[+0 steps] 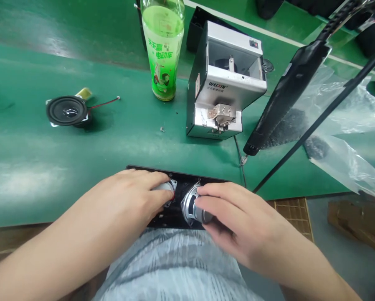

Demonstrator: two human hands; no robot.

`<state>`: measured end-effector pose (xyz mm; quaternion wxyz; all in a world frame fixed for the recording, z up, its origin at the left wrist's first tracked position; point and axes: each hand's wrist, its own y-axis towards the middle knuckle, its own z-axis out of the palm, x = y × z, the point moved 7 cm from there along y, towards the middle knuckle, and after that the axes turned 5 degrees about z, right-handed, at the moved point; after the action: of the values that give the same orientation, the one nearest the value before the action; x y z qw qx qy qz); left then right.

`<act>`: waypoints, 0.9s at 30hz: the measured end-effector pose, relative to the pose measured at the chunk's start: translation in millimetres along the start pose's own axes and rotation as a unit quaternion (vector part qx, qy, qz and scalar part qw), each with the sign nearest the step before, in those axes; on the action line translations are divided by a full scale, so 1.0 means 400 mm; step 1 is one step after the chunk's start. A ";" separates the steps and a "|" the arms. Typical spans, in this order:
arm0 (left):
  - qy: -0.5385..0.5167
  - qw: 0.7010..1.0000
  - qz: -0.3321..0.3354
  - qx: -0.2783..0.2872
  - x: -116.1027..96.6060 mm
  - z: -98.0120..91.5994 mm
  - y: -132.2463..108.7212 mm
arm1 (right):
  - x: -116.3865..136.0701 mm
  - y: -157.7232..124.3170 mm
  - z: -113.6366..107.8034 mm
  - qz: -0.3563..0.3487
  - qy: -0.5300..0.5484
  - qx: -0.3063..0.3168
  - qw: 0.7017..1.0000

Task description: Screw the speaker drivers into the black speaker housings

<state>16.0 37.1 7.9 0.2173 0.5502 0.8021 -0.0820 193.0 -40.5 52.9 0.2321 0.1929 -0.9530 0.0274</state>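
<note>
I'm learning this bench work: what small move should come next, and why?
I'd probably have the right hand ease its silver speaker flat onto the black panel: it looks tilted there, while the left hand touches the other speaker.

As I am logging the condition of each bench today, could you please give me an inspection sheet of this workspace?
Surface: green tabletop, glossy; one small bit lies on it, too small to identify.
Job's things: black panel at the near edge, with left speaker and right speaker; loose speaker farther left.
Clutter: green bottle, clear plastic bags.
Hands: left hand touches the left speaker; right hand grips the right speaker.
Cables: red lead by the loose speaker; dark cable beside the WEIXIN machine.
Surroundings: black screwdriver angled at right; blurred brown object beyond the table.
</note>
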 end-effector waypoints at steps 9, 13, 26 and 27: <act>-0.003 0.999 0.028 -0.020 -0.002 -0.019 0.015 | -0.012 0.017 -0.005 -0.003 -0.055 0.063 0.996; -0.013 0.999 0.027 -0.033 -0.001 -0.024 0.016 | -0.024 0.022 -0.057 0.070 0.068 -0.001 0.995; 0.006 0.999 0.041 -0.030 0.002 -0.020 0.006 | -0.043 -0.009 0.023 0.189 0.213 0.093 0.954; 0.010 0.999 0.042 -0.030 0.002 -0.020 0.008 | -0.041 -0.008 0.020 0.190 0.166 0.079 0.964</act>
<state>16.5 42.0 15.0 0.2291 0.5777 0.7823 -0.0431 204.4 -38.7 38.2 0.3617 0.0190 -0.9149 0.1782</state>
